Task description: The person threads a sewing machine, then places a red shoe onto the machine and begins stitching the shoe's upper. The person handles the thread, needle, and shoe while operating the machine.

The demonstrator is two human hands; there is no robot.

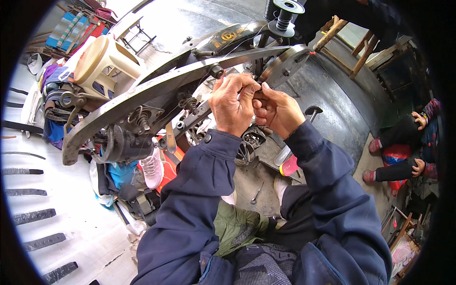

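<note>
My left hand (232,104) and my right hand (279,110) meet in front of me, fingertips pinched close together. What lies between them is too small to make out. Just beyond them stands a dark metal cobbler's sewing machine (156,86), its long curved arm slanting from lower left to upper right. A round metal wheel (275,69) sits right behind my right fingers. Above it, a spool of dark thread (284,23) is mounted upright, with a thin strand running off leftward.
A cream plastic stool (111,61) stands at the far left. Below the machine lie a pink sneaker (153,168) and piled cloth and bags. A small wrench-like tool (257,194) is on the floor. Another person (408,147) sits at the right, near wooden stool legs (363,52).
</note>
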